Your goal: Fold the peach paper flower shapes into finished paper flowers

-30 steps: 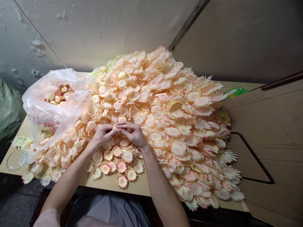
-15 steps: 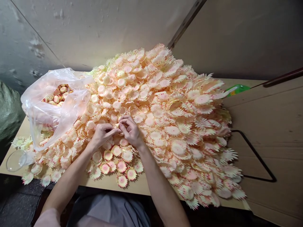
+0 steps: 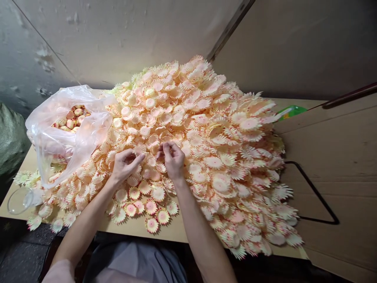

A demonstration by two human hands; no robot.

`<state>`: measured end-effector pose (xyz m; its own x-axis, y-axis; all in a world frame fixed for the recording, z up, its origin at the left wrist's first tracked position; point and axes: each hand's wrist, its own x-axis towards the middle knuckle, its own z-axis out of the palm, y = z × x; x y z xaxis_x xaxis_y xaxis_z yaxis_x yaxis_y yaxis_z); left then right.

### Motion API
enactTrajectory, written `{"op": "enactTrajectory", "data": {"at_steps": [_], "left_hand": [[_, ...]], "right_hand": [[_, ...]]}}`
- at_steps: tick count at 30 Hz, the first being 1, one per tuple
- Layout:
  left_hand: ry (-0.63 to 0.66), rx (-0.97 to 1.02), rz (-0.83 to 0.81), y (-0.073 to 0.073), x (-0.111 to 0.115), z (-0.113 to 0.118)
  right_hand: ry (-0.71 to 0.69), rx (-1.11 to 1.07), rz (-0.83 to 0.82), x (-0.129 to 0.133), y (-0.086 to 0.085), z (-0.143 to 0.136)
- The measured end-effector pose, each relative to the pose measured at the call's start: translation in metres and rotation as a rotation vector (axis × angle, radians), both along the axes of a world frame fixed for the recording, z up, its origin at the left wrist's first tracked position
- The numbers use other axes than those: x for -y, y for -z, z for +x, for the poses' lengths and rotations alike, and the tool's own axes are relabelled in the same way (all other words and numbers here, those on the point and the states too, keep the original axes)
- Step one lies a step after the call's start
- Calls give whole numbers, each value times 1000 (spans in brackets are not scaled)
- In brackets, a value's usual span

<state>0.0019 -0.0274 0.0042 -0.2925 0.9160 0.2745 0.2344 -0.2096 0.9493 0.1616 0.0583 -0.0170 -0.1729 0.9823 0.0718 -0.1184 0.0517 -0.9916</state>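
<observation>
Covering the table (image 3: 173, 234), flowers (image 3: 203, 129) are heaped at frame centre, below the grey wall (image 3: 132, 35); cardboard (image 3: 347, 157) fills frame right. Left hand (image 3: 125, 163) and right hand (image 3: 174, 159): apart, curled; whether pinching anything, cannot tell.

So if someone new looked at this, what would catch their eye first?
Probably the big heap of frilled cream-and-pink flower discs, spread across most of the table. Next, the translucent plastic bag at the heap's left, red-and-cream pieces showing through its opening. Then the left hand and right hand, held apart over the heap's near side.
</observation>
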Motion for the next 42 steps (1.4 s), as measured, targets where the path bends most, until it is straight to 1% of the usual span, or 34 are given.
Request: {"op": "enactTrajectory", "data": {"at_steps": [4,7,9,11,13,14,15,16,17,20,21,22,23,24,26,27,28,29,32,35,37,39,40,41,42], "left_hand": [[-93,67,-39,3,-2,-3],[-132,105,-36,5,-4,-5],[-147,135,-20,7,-5,-5],[-146,173,0,9,-6,-6],[-139,178,16,11,-7,-6],[-136,159,23,12,-7,-7],[-135,129,34,13,-7,-8],[-137,96,53,13,-6,-8],[-139,65,77,12,-6,-9],[-151,-12,142,8,-5,-10],[-166,-39,152,5,-4,-10],[-184,-71,152,4,-4,-10],[-202,-104,146,2,-4,-9],[-217,-133,139,1,-4,-8],[-220,-171,127,1,-3,-7],[-209,-178,126,2,-3,-7],[-195,-180,130,3,-3,-7],[-184,-179,135,4,-3,-7],[-167,-157,151,7,-4,-7],[-165,-155,157,7,-4,-7],[-161,-171,159,7,-4,-7],[-149,-175,163,6,-4,-7],[-142,-175,166,6,-4,-6],[-138,-175,169,6,-3,-6],[-136,-175,170,6,-3,-6]], "right_hand": [[1,-4,94,3,-4,2],[-39,31,187,3,-18,14],[-163,139,237,4,-33,25],[-385,339,270,5,-47,35],[-581,559,298,7,-55,40],[-628,647,299,8,-56,41],[-639,727,317,9,-56,42],[-608,790,352,10,-55,41],[-529,827,410,11,-54,41],[-178,807,632,15,-54,41],[-104,788,687,17,-55,42],[-85,781,720,20,-57,43],[-124,795,729,23,-59,45],[-214,826,712,26,-59,47],[-436,904,617,31,-56,50],[-512,927,562,33,-52,51],[-516,931,524,34,-48,53],[-470,910,511,34,-44,53],[-231,792,498,31,-35,55],[-33,758,511,26,-39,54],[31,765,601,29,-47,54],[44,780,712,36,-57,52],[18,802,743,42,-60,51],[-65,834,761,49,-62,49],[-215,862,794,55,-63,47]]}}
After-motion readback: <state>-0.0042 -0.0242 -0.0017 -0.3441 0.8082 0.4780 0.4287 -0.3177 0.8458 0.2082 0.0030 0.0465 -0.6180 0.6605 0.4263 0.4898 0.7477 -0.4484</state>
